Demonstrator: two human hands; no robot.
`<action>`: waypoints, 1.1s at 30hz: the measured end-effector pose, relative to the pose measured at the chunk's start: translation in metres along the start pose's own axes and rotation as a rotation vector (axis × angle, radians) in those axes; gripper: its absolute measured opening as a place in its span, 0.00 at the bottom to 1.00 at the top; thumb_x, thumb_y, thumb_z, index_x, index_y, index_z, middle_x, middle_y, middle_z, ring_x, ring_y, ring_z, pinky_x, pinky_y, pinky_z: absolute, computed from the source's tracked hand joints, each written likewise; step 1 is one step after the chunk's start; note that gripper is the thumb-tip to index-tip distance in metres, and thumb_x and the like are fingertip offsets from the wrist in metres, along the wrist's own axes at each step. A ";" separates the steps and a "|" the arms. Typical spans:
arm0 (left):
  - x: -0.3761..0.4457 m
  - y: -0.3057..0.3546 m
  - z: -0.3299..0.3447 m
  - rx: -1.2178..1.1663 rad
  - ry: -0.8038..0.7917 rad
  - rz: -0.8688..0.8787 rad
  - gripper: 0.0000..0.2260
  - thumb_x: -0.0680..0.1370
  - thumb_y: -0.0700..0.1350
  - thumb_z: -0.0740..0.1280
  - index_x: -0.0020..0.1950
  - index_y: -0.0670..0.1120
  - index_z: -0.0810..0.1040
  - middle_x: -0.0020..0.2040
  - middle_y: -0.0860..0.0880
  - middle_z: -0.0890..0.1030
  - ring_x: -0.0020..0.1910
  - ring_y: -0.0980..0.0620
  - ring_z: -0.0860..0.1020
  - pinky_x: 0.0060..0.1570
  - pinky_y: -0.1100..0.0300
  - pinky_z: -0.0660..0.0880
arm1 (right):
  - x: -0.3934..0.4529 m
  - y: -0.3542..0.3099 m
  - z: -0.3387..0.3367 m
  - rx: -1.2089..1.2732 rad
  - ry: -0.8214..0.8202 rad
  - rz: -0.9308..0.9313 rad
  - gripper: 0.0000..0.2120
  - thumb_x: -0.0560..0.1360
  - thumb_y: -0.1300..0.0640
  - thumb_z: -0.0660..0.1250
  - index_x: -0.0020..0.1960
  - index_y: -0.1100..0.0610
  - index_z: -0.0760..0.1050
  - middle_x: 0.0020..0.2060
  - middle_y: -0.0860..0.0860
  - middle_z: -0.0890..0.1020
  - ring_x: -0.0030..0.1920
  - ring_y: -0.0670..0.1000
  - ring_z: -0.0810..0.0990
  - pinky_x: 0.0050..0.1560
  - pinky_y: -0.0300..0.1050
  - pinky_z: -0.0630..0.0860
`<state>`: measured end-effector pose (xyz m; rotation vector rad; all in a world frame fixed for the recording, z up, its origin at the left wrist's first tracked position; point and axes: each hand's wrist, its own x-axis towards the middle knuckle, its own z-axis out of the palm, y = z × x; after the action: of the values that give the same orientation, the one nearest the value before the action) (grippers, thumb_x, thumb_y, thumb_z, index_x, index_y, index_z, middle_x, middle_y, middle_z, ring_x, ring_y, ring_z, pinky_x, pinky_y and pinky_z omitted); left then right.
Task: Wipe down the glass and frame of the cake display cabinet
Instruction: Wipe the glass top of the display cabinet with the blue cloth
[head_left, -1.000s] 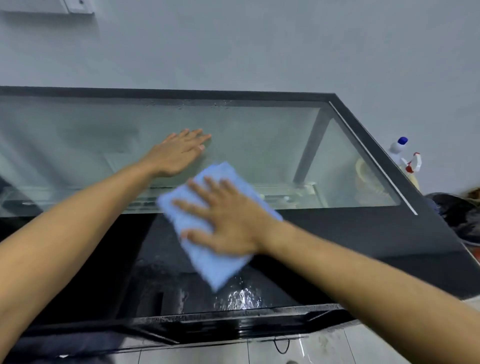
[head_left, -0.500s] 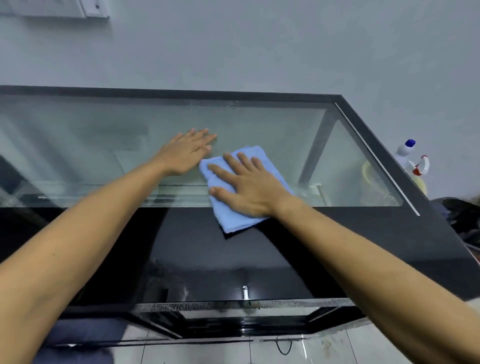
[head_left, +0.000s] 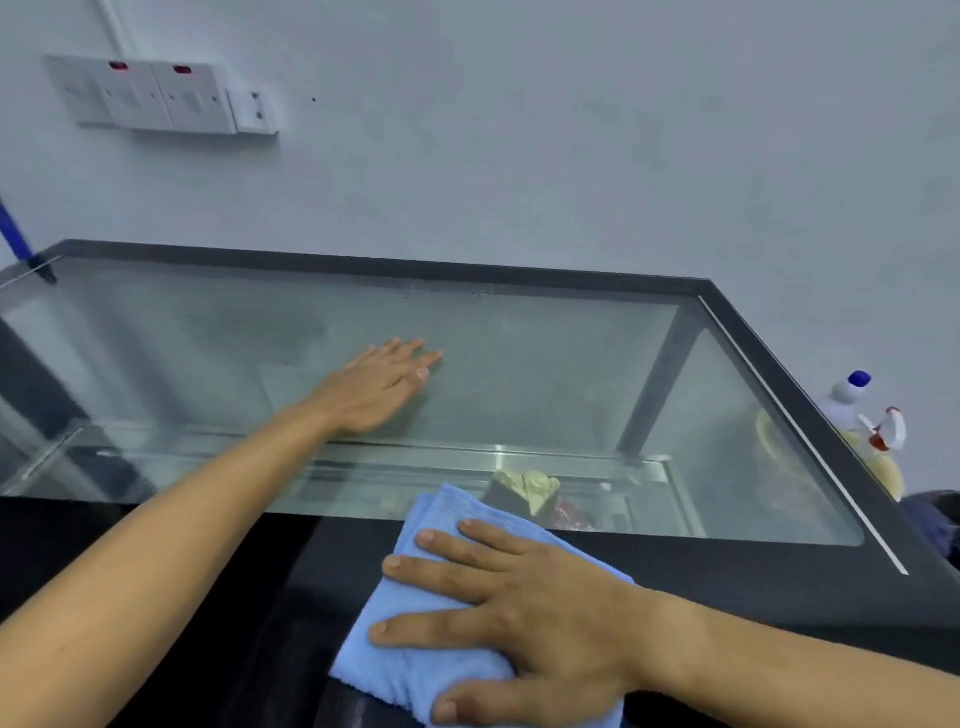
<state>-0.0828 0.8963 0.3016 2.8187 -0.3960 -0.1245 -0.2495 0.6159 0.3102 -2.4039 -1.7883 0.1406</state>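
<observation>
1. Right hand (head_left: 524, 618) — fingers straight and spread, palm pressing flat on the blue cloth (head_left: 410, 670); it grasps nothing, it only bears down. The fingers point toward 9 to 10 o'clock.

2. Left hand (head_left: 379, 389) — fingers straight and together, laid flat on the top glass (head_left: 545, 374), holding nothing; the fingertips point toward 1 to 2 o'clock. It appears to serve as a brace.

3. Blue cloth — folded, lying under the right palm on the dark near panel (head_left: 727, 577) of the cake display cabinet, its far corner at 12 o'clock just touching the edge of the clear pane. Its long axis runs roughly from 6 to 12 o'clock.

4. Top glass — lies at 12 o'clock from the cloth and the right hand; the unwiped stretch extends toward 2 o'clock, out to the black frame (head_left: 810, 395). The pane's long axis runs from 9 to 3 o'clock, across the person. The right hand is the nearer to the cloth; the left is the nearer to the pane's middle.

5. Judgement — the coming stroke probably goes away from the body, toward 12 o'clock.

6. Beyond the frame at 3 o'clock stands a spray bottle (head_left: 852, 400); wall sockets (head_left: 156, 96) sit at 10 o'clock.
</observation>
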 end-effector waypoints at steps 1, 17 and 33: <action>0.004 -0.006 -0.003 -0.017 0.003 -0.019 0.26 0.85 0.64 0.42 0.83 0.61 0.56 0.84 0.57 0.52 0.84 0.54 0.47 0.82 0.52 0.43 | 0.020 0.011 0.001 0.014 0.033 0.010 0.29 0.84 0.38 0.60 0.82 0.38 0.58 0.85 0.44 0.52 0.84 0.51 0.48 0.83 0.53 0.40; 0.043 -0.068 -0.017 0.115 0.036 -0.111 0.27 0.85 0.62 0.43 0.85 0.58 0.48 0.85 0.53 0.46 0.84 0.48 0.44 0.81 0.48 0.42 | -0.019 0.169 -0.032 -0.010 0.118 1.049 0.41 0.72 0.20 0.37 0.82 0.33 0.48 0.85 0.47 0.48 0.84 0.53 0.46 0.81 0.52 0.43; 0.081 -0.107 -0.035 0.077 0.009 -0.069 0.26 0.86 0.61 0.45 0.84 0.60 0.47 0.84 0.56 0.44 0.84 0.52 0.42 0.81 0.52 0.39 | 0.062 0.352 -0.059 -0.016 0.178 1.237 0.32 0.82 0.31 0.44 0.83 0.40 0.53 0.84 0.53 0.55 0.82 0.59 0.54 0.80 0.63 0.50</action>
<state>0.0269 0.9818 0.2991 2.9085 -0.3083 -0.1134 0.1105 0.5727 0.3095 -2.9929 -0.0422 0.0245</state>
